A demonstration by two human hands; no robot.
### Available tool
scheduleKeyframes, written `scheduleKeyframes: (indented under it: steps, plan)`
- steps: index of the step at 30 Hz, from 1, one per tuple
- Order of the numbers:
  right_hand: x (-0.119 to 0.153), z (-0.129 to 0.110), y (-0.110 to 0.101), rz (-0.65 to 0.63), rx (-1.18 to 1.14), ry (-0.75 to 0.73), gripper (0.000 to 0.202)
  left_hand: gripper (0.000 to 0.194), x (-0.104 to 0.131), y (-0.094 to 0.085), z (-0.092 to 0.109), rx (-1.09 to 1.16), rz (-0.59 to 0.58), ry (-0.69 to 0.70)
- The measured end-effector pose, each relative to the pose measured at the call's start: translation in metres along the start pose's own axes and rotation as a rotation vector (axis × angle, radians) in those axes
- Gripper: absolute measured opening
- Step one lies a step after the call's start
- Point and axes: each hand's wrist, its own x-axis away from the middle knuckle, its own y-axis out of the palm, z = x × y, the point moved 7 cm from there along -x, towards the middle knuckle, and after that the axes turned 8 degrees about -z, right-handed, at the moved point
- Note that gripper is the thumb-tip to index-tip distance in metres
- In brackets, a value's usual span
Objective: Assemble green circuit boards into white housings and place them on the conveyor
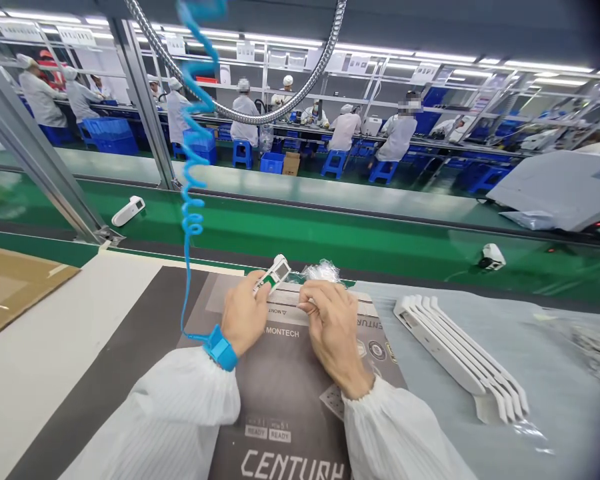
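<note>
My left hand (244,312), with a blue wrist strap (221,348) on its wrist, is closed around a white handheld device (280,271). The device has a small screen at its far end and a green circuit board showing along its open side. A short way to the right, my right hand (333,327) has its thumb and fingers pinched together. Whatever sits between those fingertips is too small to make out. Just beyond them lies a crumpled bit of clear plastic (324,271). Both hands are above a dark printed cardboard box (285,387).
Nested white plastic shells (460,360) lie at right, near a clear bag of small parts (590,343). Two white devices, one left (129,211) and one right (493,257), rest on the green conveyor (330,230). A coiled blue cord (194,173) hangs down to my strap. Co-workers sit beyond.
</note>
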Motion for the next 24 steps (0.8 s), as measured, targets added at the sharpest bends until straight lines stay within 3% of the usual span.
scheduleKeyframes:
  steps: [2,6,10,14,17,21,24]
  plan:
    - [0.001,0.005,0.003,-0.017,-0.121,0.069,0.015,0.029,-0.005,-0.001,-0.007,0.154,-0.031,-0.022]
    - [0.005,0.038,0.01,0.009,-0.375,0.396,0.019,0.035,-0.007,0.015,-0.009,0.575,-0.202,-0.071]
    - [0.007,0.049,0.02,0.029,-0.628,0.529,0.032,0.035,-0.001,0.029,-0.002,0.721,-0.282,-0.085]
    - [0.006,0.047,0.022,0.117,-0.82,0.546,0.037,0.032,0.008,0.037,0.009,0.686,-0.296,0.033]
    - [0.01,0.051,0.023,0.165,-0.926,0.64,0.041,0.024,0.016,0.038,0.018,0.572,-0.266,0.124]
    - [0.016,0.053,0.03,0.111,-1.038,0.733,0.047,0.02,0.024,0.033,0.03,0.397,-0.181,0.221]
    - [0.017,0.045,0.033,0.049,-1.117,0.687,0.044,0.02,0.024,0.028,0.033,0.228,-0.108,0.212]
